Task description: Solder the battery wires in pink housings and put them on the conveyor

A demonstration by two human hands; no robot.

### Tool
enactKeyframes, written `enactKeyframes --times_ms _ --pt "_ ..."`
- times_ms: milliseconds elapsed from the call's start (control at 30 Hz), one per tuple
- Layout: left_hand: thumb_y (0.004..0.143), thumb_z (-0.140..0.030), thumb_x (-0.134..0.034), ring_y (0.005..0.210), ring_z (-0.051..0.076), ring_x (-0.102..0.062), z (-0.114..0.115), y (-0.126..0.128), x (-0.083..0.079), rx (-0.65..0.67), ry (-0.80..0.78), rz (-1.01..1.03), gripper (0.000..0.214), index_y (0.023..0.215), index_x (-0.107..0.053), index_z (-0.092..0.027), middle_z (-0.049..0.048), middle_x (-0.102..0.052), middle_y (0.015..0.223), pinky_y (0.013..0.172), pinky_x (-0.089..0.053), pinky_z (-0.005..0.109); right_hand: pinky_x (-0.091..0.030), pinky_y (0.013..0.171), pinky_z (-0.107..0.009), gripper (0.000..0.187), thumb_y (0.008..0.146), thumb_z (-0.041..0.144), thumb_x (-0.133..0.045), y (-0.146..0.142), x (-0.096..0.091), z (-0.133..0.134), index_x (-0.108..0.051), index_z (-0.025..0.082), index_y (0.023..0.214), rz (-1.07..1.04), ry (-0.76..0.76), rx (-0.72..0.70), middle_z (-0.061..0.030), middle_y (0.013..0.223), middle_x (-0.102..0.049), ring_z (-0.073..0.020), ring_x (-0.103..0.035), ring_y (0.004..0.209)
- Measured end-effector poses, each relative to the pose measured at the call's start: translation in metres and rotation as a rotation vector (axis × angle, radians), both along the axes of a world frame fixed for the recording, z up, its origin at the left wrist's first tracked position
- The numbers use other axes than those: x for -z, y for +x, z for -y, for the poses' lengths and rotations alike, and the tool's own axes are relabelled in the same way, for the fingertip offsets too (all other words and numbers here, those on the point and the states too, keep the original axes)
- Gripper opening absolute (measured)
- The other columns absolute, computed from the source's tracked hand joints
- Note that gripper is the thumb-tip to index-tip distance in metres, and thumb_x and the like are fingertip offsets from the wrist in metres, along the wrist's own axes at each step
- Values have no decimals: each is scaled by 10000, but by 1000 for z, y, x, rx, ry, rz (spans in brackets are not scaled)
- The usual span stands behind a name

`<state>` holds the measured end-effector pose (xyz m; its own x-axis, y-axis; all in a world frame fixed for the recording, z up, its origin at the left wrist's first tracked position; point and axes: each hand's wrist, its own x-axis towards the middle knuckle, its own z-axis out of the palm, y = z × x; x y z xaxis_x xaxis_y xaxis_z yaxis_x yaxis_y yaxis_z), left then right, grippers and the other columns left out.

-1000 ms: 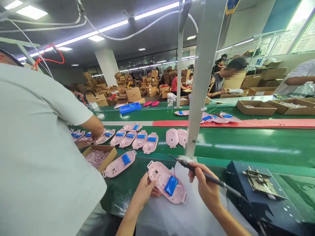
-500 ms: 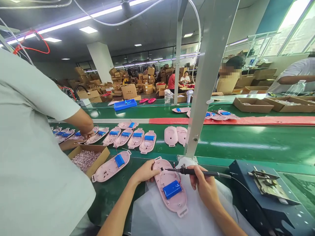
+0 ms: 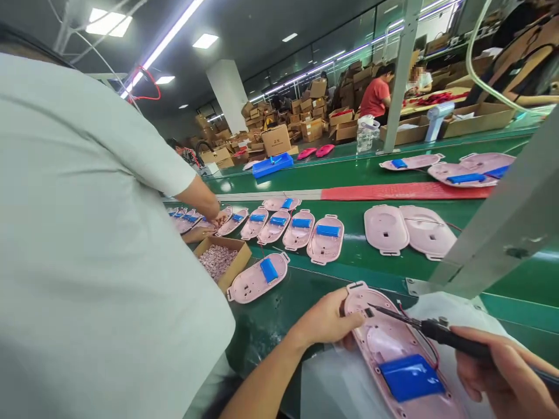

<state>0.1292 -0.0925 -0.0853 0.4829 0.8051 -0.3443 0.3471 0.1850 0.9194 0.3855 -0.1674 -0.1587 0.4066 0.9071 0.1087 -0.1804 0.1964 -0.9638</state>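
Pink shell (image 3: 388, 342), lower right of frame: I have its rim clasped in the left hand (image 3: 329, 319), soldering iron (image 3: 441, 333) wrapped in the right hand (image 3: 502, 366). The tip has just come near the shell's dark square (image 3: 369, 312), likely the working spot; contact I can't confirm.

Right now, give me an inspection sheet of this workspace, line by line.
Surface: green bench; white sheet below the pink shell.
Job's things: pink shell, blue pack inside; pen-like tool, tip near the shell's square opening, contact unclear.
Clutter: box of small parts, another shell beside it.
Hands: left hand grips the pink shell's edge; right hand holds the pen-like tool.
Cables: thin red wire by the blue pack; pale tube, upper right.
Surroundings: person in pale shirt at left; cartons behind.
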Motion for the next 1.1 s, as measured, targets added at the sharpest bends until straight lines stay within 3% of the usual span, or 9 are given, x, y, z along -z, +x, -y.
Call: enactKeyframes --times_ms 100,200,267,400,600,867,1100 --pt "879 -300 -611 491 144 -584 1 1 -4 36 45 -62 278 1117 -627 -158 3 -668 693 447 -410 216 -451 383 -383 347 901 620 -719 -9 -30 12 -850 299 874 37 -97 42 -86 552 -617 -221 -550 429" --pt "865 -264 -600 536 134 -579 2 2 -10 4 185 -147 207 1039 -653 -166 -1 -675 740 487 -403 212 -441 369 -281 444 911 650 -715 -22 -60 18 -824 224 846 153 -21 57 -19 479 -604 -159 -534 382" --pt "866 -247 -575 506 131 -565 3 4 -14 2 199 -180 160 994 -644 -180 -26 -633 686 484 -386 214 -448 357 -249 460 946 627 -686 -27 -70 18 -814 200 834 240 21 36 -6 464 -620 -148 -549 365" --pt "892 -258 -546 474 127 -545 4 4 -19 19 205 -201 69 883 -588 -204 -50 -572 617 483 -352 220 -466 349 -223 434 992 568 -653 -29 -70 20 -825 203 833 344 80 -12 5 457 -643 -136 -567 345" --pt "944 -382 -548 510 143 -592 0 -1 -19 86 143 -143 213 995 -617 -187 -34 -629 681 505 -401 228 -478 348 -218 410 988 548 -664 -30 -69 20 -829 199 851 345 48 -6 10 464 -646 -135 -578 348" --pt "1017 -414 -416 488 162 -589 0 0 -21 49 145 -157 308 776 -481 -232 -47 -555 527 533 -397 247 -495 344 -229 419 973 547 -665 -29 -67 20 -836 200 812 373 8 -14 6 454 -645 -143 -579 340" --pt "1063 -494 -369 486 166 -577 1 -3 -16 37 133 -119 402 769 -465 -237 -49 -543 511 551 -394 256 -488 350 -206 342 995 458 -660 -29 -65 20 -844 218 835 387 48 -35 18 466 -656 -130 -582 346"
